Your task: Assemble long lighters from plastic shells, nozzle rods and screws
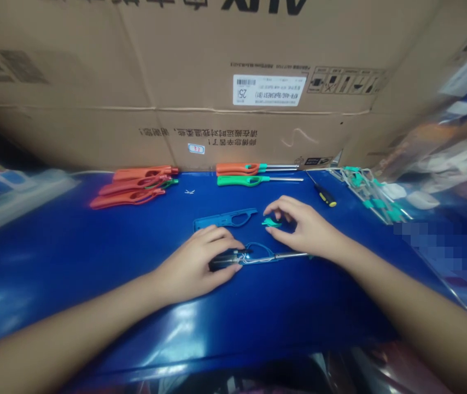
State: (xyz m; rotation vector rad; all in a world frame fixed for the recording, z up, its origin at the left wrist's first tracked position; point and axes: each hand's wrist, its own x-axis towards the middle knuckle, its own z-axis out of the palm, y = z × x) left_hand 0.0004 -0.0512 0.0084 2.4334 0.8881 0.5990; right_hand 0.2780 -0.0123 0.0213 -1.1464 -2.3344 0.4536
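Observation:
My left hand (206, 262) closes around the handle end of an opened blue gas lighter (258, 259) lying on the table. Its dark inner part (223, 259), white wires and long metal tube (291, 255) show beyond my fingertips. Curved over the table, my right hand (299, 224) has its thumb and fingers apart. A small green plastic piece (272, 222) lies between them; whether the thumb touches it I cannot tell. Just behind my left hand is the loose blue half-shell (225, 219) with its trigger loop.
Orange lighter shells (135, 186) are piled at the back left. Orange lighters (237, 169) and a green lighter (239, 180) lie at the back middle. To their right are a screwdriver (326, 197) and several metal tubes with green pieces (375, 200). A large cardboard box (192, 82) stands behind.

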